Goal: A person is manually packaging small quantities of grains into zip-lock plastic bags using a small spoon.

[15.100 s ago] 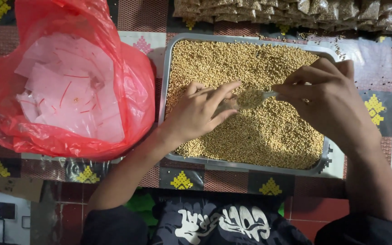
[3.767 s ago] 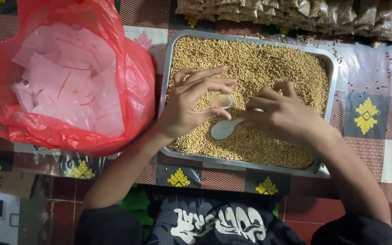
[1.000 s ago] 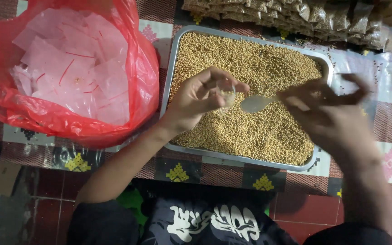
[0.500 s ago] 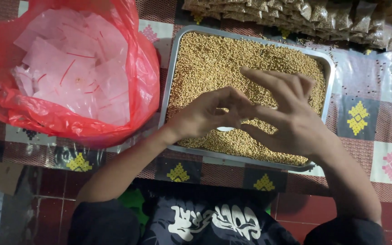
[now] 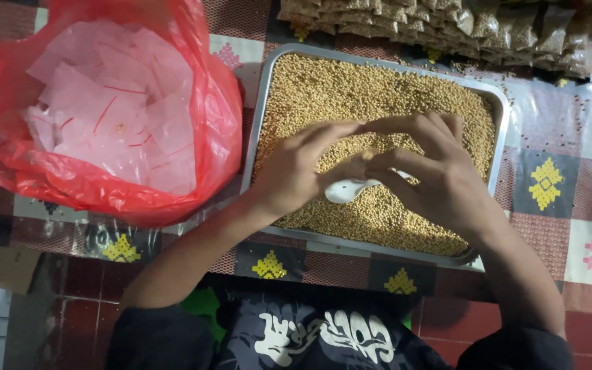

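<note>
While both hands (image 5: 378, 171) meet, spoon (image 5: 347, 190) lies beneath them.

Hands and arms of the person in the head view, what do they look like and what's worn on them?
Both the left hand and the right hand are bare: no gloves, and no rings or watch that I can see. The forearms are uncovered; dark sleeves start near the elbows, part of a dark top with a white printed design.
</note>
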